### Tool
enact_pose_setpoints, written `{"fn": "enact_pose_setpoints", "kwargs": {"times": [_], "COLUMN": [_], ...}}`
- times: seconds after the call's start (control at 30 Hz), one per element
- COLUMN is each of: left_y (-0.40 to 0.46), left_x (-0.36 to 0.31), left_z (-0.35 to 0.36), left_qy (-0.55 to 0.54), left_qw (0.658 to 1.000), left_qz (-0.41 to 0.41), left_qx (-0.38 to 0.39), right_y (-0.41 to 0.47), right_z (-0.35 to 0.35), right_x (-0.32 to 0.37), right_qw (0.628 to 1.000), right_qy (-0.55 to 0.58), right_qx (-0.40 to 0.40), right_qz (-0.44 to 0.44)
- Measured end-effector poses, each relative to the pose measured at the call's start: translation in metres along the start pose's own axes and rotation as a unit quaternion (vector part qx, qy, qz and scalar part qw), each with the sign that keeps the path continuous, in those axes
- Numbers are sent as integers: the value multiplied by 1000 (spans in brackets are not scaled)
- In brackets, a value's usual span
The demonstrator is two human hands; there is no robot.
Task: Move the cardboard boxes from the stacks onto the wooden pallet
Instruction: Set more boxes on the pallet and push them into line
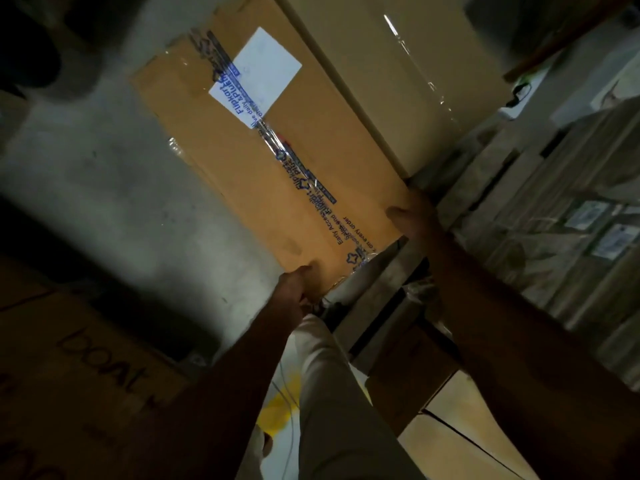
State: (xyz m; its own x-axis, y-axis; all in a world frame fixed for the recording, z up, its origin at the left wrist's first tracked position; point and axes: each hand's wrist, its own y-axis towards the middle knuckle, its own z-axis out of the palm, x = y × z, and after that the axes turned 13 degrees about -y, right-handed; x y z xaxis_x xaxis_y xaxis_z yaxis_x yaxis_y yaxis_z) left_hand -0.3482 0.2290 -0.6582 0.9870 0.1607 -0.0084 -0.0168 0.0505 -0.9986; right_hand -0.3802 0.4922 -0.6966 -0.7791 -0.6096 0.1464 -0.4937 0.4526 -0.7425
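Person has both hands on one long flat cardboard box (277, 161), held up in front of the head cam at a tilt, near end towards the body.

Grip:
- left hand (294, 285): at near-left corner, thumb on the top face, rest of the fingers go under the edge. Clamped on the box.
- right hand (414, 216): at near-right corner/side, thumb on top, fingers wrapped round the side, mostly hidden. Also grasping the box.

Box loc: off the floor, carried, w/ concrete floor (114, 202) below it on the left. Its right long edge is just beside a paler box (391, 81), can't tell if touching. No pallet in view, so probably still mid-carry, not placed.

Handling (judgement):
- long + thin, prob. light to moderate weight; both hands at one end means the far end levers down, so wrists take the torque.
- corrugated, stiff enough along its length, could sag or crease if the load is loose.
- clear/printed tape (304, 181) along the centre seam is slick; bare board grips better. Better hold: one hand further along each long edge, palms under.
- white label (256, 77) on top face.

Containers: box taped shut, contents not visible. Shelving w/ wrapped goods (554, 209) at right, a "boat" carton (86, 358) lower left, dim; contents unknown too.
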Motion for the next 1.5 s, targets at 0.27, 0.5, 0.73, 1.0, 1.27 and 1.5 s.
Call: {"fn": "enact_pose_setpoints", "kwargs": {"times": [0.27,0.5,0.73,1.0,1.27,1.5], "left_y": [-84,-178,-266,-313,-382,-446], "left_x": [-20,-62,-60,-13,-25,-36], "left_z": [-46,-121,-224,-360,-470,-554], "left_qy": [-14,-84,-127,-274,-367,-433], "left_qw": [993,954,938,904,785,669], "left_qz": [109,283,319,328,498,603], "left_qx": [-38,-56,-54,8,-7,-16], "right_y": [-79,-180,-335,-462,-593,-642], "right_z": [-31,-39,-30,39,65,104], "right_x": [44,100,197,276,367,450], "right_qw": [999,958,946,940,887,850], "right_qy": [28,267,309,273,280,291], "right_qx": [23,72,53,-50,-147,-124], "right_qz": [-21,-72,-80,-196,-337,-421]}}
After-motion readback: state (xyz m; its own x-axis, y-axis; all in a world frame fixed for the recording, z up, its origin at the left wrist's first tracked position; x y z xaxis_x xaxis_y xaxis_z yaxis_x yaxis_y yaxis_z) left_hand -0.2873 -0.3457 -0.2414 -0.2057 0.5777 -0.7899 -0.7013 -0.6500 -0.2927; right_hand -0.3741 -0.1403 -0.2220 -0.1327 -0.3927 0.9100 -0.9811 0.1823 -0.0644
